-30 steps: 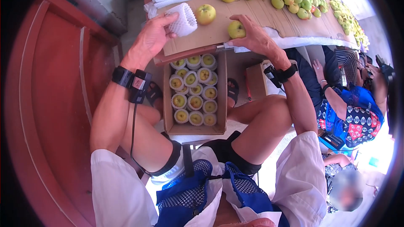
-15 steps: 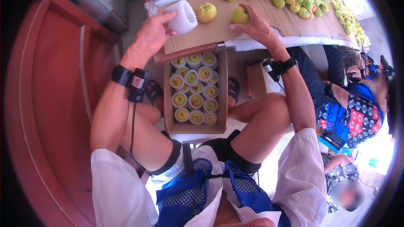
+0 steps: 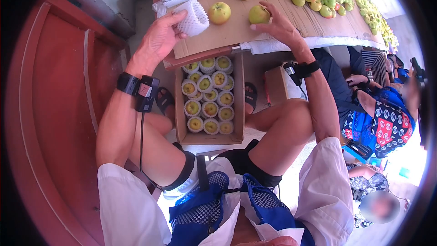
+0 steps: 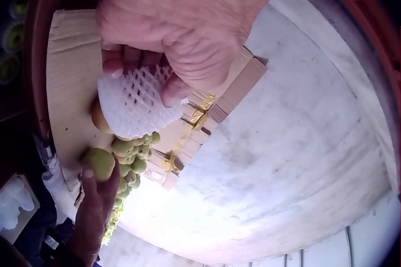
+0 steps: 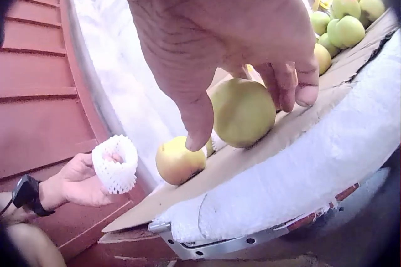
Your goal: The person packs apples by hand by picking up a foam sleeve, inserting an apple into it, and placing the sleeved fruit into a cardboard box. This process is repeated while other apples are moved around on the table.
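Presently, the left hand (image 3: 157, 38) pinches a white foam sleeve (image 3: 194, 20) over the worktop (image 3: 195, 58). The right hand (image 3: 280, 26) curls its thumb and fingers round a green apple (image 3: 259, 14) on the cardboard sheet (image 3: 227, 35). A yellowish apple (image 3: 219, 12) rests between both hands. Nearer the person, an open carton (image 3: 234, 137) contains sleeved apples (image 3: 210, 108).

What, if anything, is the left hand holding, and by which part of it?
The left hand pinches a white foam sleeve by its side wall.
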A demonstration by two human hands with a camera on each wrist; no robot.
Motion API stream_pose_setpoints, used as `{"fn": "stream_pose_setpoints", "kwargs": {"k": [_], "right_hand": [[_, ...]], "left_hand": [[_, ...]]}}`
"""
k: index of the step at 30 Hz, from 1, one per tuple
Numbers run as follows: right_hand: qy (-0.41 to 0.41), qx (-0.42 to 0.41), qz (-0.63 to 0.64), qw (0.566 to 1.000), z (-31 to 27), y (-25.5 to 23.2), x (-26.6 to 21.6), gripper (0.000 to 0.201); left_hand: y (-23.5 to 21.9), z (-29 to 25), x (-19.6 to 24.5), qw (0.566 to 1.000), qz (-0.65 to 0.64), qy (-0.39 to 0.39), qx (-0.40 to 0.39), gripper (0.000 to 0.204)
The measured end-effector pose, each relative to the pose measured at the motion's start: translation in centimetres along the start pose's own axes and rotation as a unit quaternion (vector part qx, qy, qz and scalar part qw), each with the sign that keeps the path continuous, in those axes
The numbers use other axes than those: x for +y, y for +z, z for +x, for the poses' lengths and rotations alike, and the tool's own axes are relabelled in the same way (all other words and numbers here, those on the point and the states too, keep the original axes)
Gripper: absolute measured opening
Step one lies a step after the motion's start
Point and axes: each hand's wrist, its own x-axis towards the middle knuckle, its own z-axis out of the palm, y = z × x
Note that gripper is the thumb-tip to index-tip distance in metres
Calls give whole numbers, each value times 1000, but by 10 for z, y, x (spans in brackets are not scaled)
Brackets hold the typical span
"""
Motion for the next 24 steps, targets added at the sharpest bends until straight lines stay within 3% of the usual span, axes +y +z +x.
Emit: {"fn": "stream_pose_setpoints", "kwargs": {"k": [4,7,11,14,17,23,24], "right_hand": [[16,53,33,998,1,-6,11,77],[-59,169,25,984,6,-11,9,64],[-65,111,-11,992,6,2,-49,57],[-106,60,-120,985,5,30,-90,57],[-204,87,-162,962,24,61,-89,59],[-109,-74,-229,965,51,67,-89,63],[-108,-58,-175,977,56,70,-89,65]], "left_hand": [[2,2,1,1000,-11,10,-11,29],[4,0,5,1000,-15,20,-10,29],[1,1,11,999,-30,32,17,29],[-1,3,12,998,-39,34,30,30],[0,0,13,997,-45,37,45,30],[-7,-1,14,997,-47,46,27,33],[-9,-1,15,998,-46,46,19,33]]}}
